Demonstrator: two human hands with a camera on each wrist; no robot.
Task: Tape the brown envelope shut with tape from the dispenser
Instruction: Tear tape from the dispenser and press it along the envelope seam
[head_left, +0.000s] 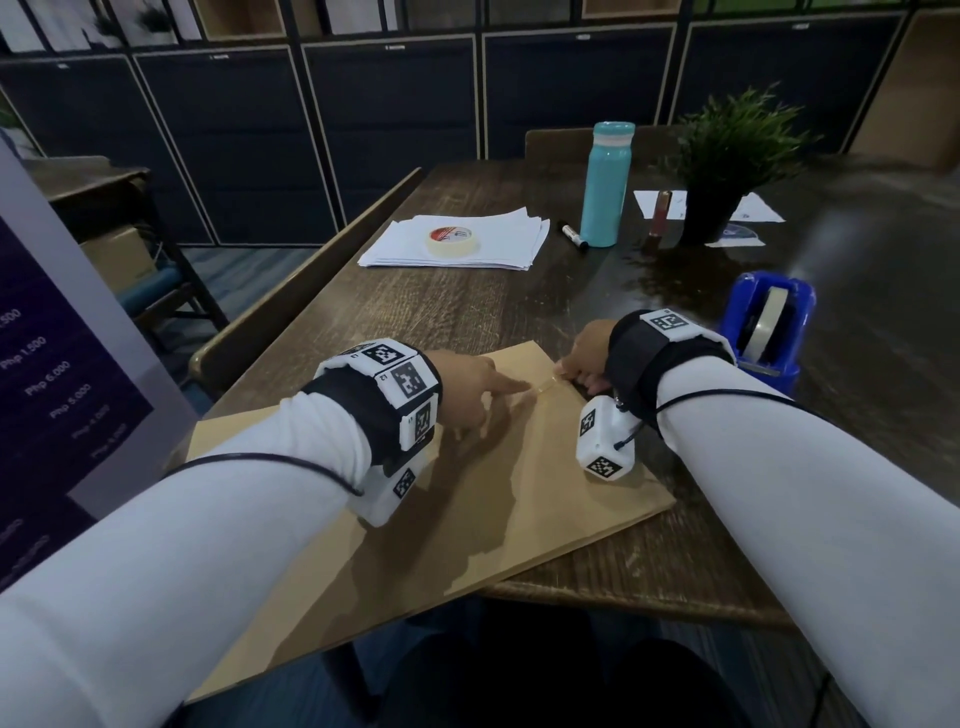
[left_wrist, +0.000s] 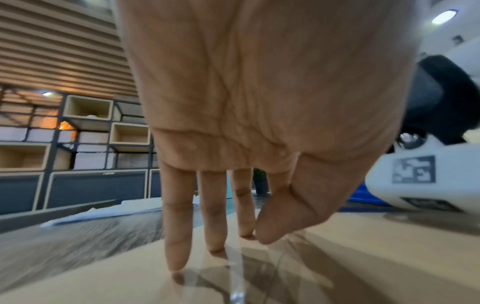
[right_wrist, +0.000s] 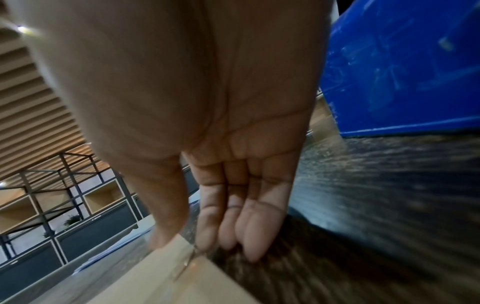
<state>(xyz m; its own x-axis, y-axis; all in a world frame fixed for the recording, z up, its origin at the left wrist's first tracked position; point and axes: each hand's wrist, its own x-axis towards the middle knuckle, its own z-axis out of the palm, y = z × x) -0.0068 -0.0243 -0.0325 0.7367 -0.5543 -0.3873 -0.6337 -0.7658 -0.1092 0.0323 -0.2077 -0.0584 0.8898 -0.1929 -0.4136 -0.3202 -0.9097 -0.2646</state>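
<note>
While the brown envelope (head_left: 519, 483) lies left of the blue dispenser (head_left: 763, 325), the left hand (head_left: 467, 389) presses clear tape (head_left: 545, 385) flat. Left wrist: fingers (left_wrist: 179, 236) straight, spread. Right wrist: right hand (right_wrist: 228, 205) pinches tape (right_wrist: 187, 265) at the envelope edge. Next, probably, wrapping it over.

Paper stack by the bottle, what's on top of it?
A tape roll lies flat on the paper stack. What the roll covers cannot be seen.

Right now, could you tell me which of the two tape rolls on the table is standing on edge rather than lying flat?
The roll in the blue dispenser by the right hand stands on edge. The masking tape roll lies flat on the white paper stack.
</note>
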